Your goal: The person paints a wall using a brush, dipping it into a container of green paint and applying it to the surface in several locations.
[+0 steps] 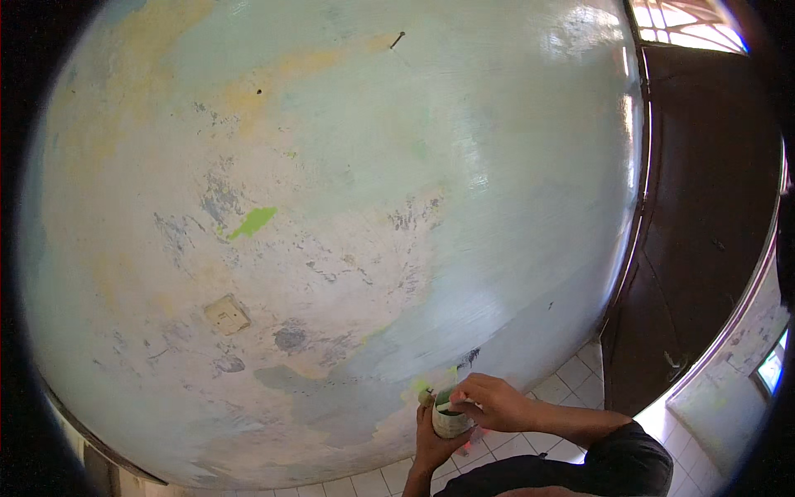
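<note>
Low in the view, my left hand [432, 443] is wrapped round a pale, stained can [452, 425] and holds it upright by its side. The inside of the can looks green. My right hand [495, 400] reaches over the rim from the right, its fingers pinched on a short pale stick [448, 406] that leans into the can's mouth. What the stick's far end looks like is hidden. Beside my left fingertips is a small round greenish thing [426, 397], too small to name.
Patchy wall [348, 149] fills most of the view, with a bright green paint patch [252, 222], a beige switch plate [227, 315] and a protruding nail [397, 40]. White floor tiles [571, 373] lie below. A dark brown door [704, 207] stands at right.
</note>
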{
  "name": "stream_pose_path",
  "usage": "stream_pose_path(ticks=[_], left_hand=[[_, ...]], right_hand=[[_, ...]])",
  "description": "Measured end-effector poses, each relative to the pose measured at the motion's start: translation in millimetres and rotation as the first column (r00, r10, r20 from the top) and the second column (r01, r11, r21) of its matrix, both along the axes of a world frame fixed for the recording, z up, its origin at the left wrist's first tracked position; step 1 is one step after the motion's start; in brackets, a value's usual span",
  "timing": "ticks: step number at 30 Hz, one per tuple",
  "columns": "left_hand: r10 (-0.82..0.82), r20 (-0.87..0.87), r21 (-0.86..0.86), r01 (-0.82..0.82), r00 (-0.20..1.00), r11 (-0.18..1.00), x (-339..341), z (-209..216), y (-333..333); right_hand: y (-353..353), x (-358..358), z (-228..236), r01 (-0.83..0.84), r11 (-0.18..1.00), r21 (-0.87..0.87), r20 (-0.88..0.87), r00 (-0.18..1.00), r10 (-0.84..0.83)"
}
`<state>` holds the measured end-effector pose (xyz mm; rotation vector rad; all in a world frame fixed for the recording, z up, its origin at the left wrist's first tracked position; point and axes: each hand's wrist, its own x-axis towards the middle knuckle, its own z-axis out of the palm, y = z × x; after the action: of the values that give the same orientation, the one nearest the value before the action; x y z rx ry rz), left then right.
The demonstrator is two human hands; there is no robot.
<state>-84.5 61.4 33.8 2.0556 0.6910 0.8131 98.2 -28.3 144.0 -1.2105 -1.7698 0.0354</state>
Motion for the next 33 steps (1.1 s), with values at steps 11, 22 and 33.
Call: stream_pose_path(ticks=[11,22,33], left_hand=[[-0.111,0.068,-0.083,0.117,0.991,0.99,-22.8,-0.8,28.0],[-0.25,0.043,-0.006,0.25,0.967,0.968,-24.1,-1.6,39.7],[-0.199,0.021,-0.022,0.2,0.98,0.98,-30.3,5.6,38.6]], right_hand=[[11.1,-32.8,0.3,0.259,0.904,-0.339,-0.404,0.828,-0.389],[0.4,-40.2,7.4,0.285,0.946,-0.154,-0.132,0.943,-0.305],[5.4,-29.9,8.0,0.216,0.904,-0.37,-0.283,0.9,-0.331]])
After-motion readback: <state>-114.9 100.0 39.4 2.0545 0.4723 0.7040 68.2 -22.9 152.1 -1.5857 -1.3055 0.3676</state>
